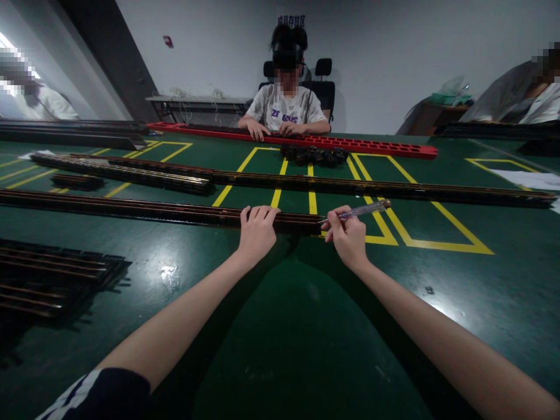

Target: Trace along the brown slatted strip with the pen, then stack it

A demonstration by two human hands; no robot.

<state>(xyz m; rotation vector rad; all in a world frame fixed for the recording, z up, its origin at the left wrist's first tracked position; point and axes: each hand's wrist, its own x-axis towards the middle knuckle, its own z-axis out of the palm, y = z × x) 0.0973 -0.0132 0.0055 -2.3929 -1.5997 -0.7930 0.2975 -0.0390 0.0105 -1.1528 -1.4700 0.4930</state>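
Several black strips (52,263) with copper-coloured lines lie nearest you, at the left of the green desk (306,350). Beyond them, a long black rail (166,214) runs from the left edge to your 2 hands. Your left hand (258,233) lies over the rail near its right end, fingers bent; whether it grips or only presses, I cannot tell. Your right hand (350,238) is closed around a clear-handled screwdriver (365,209), its thin tip at the rail's right end. Farther off, yellow lines (450,248) mark the desk, and a long dark rail (394,188) stretches right. Past that you have a cluster of small black parts (312,155), then a red slotted rack (371,144), where a seated person (286,111) rests both hands.
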